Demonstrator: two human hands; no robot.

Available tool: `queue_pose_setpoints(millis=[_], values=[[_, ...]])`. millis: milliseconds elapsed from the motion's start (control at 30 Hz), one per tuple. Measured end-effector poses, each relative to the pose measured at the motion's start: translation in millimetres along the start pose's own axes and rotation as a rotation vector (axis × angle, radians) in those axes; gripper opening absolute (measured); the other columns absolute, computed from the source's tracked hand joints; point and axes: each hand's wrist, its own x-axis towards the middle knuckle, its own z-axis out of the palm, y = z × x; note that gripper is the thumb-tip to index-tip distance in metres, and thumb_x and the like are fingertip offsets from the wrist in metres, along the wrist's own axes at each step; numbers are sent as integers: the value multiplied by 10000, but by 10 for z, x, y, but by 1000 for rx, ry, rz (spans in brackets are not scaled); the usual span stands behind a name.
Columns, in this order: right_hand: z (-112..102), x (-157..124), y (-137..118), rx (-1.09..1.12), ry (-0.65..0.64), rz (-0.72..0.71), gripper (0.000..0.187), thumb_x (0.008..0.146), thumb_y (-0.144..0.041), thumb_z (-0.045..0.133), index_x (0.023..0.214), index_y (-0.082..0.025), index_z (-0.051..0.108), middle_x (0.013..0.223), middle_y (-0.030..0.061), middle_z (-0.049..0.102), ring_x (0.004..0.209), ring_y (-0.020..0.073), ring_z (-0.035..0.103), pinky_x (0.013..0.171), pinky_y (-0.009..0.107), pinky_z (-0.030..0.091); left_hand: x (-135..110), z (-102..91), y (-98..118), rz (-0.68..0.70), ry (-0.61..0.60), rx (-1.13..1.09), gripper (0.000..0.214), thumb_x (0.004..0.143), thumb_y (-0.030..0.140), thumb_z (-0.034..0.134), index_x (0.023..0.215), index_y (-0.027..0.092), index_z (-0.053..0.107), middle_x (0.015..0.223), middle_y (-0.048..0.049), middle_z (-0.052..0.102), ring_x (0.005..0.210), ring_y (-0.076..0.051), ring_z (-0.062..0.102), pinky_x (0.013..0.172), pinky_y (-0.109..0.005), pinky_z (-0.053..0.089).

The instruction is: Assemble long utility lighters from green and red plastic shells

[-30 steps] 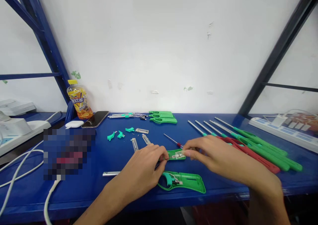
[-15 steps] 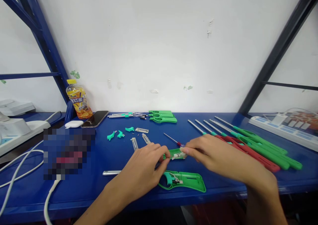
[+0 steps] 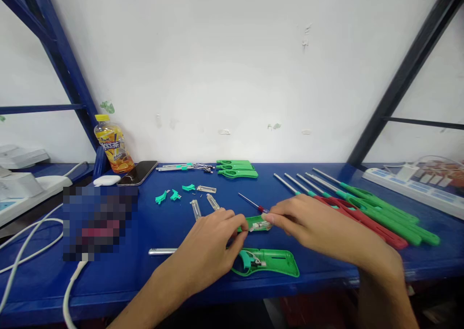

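Note:
My left hand (image 3: 219, 239) is closed, thumb and forefinger pinching the left end of a green lighter shell half (image 3: 250, 221). A clear fuel tank (image 3: 259, 226) lies in that shell. My right hand (image 3: 295, 220) is closed at the shell's other end, its thumb by the tank; its other fingertips are hidden. Just behind my right hand lies a screwdriver (image 3: 255, 204) with a dark red handle. Nearer the table edge, another green shell half (image 3: 281, 261) holds a teal trigger (image 3: 246, 260) and wires. A metal lighter tube (image 3: 161, 252) sticks out left of my left wrist.
Loose teal triggers (image 3: 175, 195) and clear fuel tanks (image 3: 206, 189) lie behind my left hand. Green shells (image 3: 237, 172) and wired tubes (image 3: 184, 167) sit at the back. Long lighters (image 3: 380, 213) lie at right. A phone (image 3: 139, 172) and bottle (image 3: 114, 147) stand back left.
Both hands stay at the green shell half with almost the same grip. The whole view has shifted very slightly; nothing on the table has visibly moved.

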Motion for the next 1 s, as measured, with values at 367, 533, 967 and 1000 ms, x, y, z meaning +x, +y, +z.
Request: queue_pose_setpoints(millis=[367,533,967,1000], values=[[-19,6,-15,-10,-50,50,463,1100,-450,437,801,-246,726,802,9,746,739,201,626,638,310,337,14,31,-27,1,36,-2,139,1062,200,545,984,225,657,953,0,668,895,-199,610,754,-317,413],[6,2,18,-45,-48,25,437,1102,-431,446,861,-242,757,796,18,729,721,196,620,629,316,334,30,48,-47,12,64,-43,130,1056,182,563,1009,226,676,974,5,689,910,-194,624,773,-315,424],[30,14,6,-49,-47,3,456,1113,-396,450,755,-226,677,758,-1,714,685,176,616,669,320,361,9,61,-55,45,32,-37,141,1076,194,515,1009,226,635,962,5,657,879,-189,613,765,-311,437],[32,13,8,-54,-42,1,457,1113,-392,451,753,-226,677,753,-2,711,683,175,613,670,321,359,6,65,-57,48,32,-33,144,1079,197,511,1010,227,634,962,6,656,878,-188,612,764,-310,437]])
